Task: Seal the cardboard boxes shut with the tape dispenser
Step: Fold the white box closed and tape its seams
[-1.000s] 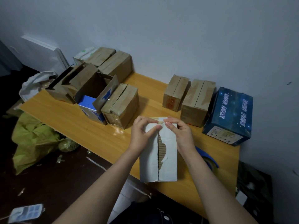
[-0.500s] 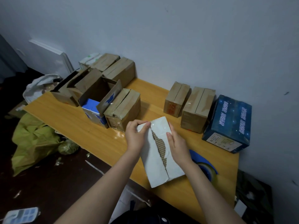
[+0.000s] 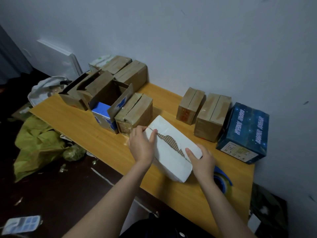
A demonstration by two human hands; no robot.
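Several brown cardboard boxes [image 3: 212,115] stood on the orange wooden counter [image 3: 89,127] against a pale grey wall [image 3: 188,40]. The white cardboard box [image 3: 169,157] lay diagonally near the counter's front edge. The left hand [image 3: 141,146] curled round its far end, the right hand [image 3: 201,160] round its near end. Its torn seam exposed corrugated board. A blue tape dispenser [image 3: 223,181] lay beside the right wrist.
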